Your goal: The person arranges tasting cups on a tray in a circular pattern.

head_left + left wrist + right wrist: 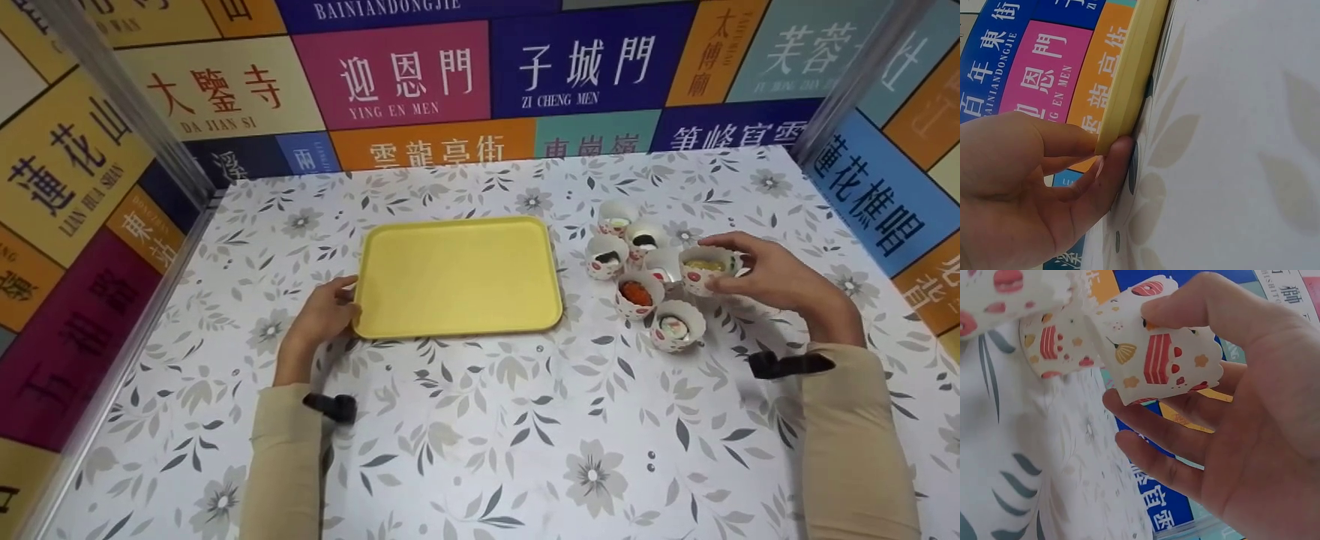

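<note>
My left hand (324, 311) grips the left edge of a yellow tray (459, 277), which has nothing on it. In the left wrist view the thumb and fingertips pinch the tray's rim (1134, 73), close over the tabletop. At the right, my right hand (780, 274) holds a printed paper baking cup (697, 281) with yellowish food in it. The right wrist view shows the thumb on the near wall of this cup (1157, 354) and fingers reaching round its far side, the lower ones loosely spread.
Several more paper cups stand close together beside the held one: one with orange-red filling (636, 294), one with a pale, pinkish filling (675, 328), others with dark pieces (606, 256). The table (480, 450) has a floral cover, with printed panels (405, 75) behind it.
</note>
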Tool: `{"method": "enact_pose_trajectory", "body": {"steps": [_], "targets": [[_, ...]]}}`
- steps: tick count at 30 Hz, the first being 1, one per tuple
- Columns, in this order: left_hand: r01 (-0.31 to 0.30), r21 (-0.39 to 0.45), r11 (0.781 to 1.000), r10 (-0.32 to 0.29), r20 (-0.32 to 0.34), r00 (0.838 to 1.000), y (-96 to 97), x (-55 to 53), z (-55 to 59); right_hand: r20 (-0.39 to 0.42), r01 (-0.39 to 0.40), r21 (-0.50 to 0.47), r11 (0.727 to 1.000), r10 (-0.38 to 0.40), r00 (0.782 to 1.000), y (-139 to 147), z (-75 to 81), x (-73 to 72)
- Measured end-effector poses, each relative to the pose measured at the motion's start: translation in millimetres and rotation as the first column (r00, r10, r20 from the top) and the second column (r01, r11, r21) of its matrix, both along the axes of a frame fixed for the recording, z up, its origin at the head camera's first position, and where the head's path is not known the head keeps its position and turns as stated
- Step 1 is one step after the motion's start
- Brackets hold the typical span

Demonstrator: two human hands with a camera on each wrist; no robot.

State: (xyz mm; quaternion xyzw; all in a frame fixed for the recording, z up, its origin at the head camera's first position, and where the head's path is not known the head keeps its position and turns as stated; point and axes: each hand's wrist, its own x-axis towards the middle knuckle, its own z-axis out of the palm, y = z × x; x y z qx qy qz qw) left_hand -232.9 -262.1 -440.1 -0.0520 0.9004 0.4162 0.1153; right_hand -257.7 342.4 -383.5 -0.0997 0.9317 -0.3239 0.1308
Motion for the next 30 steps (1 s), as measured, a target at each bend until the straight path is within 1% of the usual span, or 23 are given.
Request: {"method": "enact_pose_trajectory", "body": {"steps": [6,9,12,15,19,22,26,30], "targets": [[-0.003,0.024,1.000,0.003,0.015,1.000,-3.1,0.5,-0.7,-0.048,0.052,-0.066,0.996,-0.055,0.997,-20,6.2,-1.2],[-0.001,0.028,1.000,0.001,0.017,1.000,-3.6,0.2,-0.8,-0.077,0.060,-0.080,0.995,-0.066,0.995,-31,8.4,-1.3],[0.000,0.030,1.000,-0.001,0.017,1.000,-2.8,-1.2,-0.9,-0.084,0.064,-0.091,0.994,-0.072,0.994,-42,10.0,-1.5],[0.005,0.020,1.000,-0.005,0.016,1.000,-2.1,-2.5,-1.1,-0.074,0.065,-0.099,0.993,-0.072,0.995,-54,10.4,-1.5],[0.002,-0.004,1.000,-0.002,0.014,1.000,-2.1,-2.8,-1.0,-0.068,0.039,-0.123,0.992,-0.047,0.997,-69,9.6,-1.9],[-0.006,0.003,1.000,0.006,0.023,1.000,-2.3,-3.4,-1.6,-0.076,0.021,-0.125,0.992,-0.031,0.997,-81,9.9,-3.5],[-0.013,0.026,1.000,0.012,0.050,0.999,-2.9,-4.2,-2.1,-0.067,0.025,-0.114,0.993,-0.033,0.997,-99,12.8,-7.7],[-0.008,0.013,1.000,0.008,0.045,0.999,-3.4,-3.9,-3.2,-0.071,0.031,-0.119,0.992,-0.039,0.997,-117,16.7,-13.3]]}}
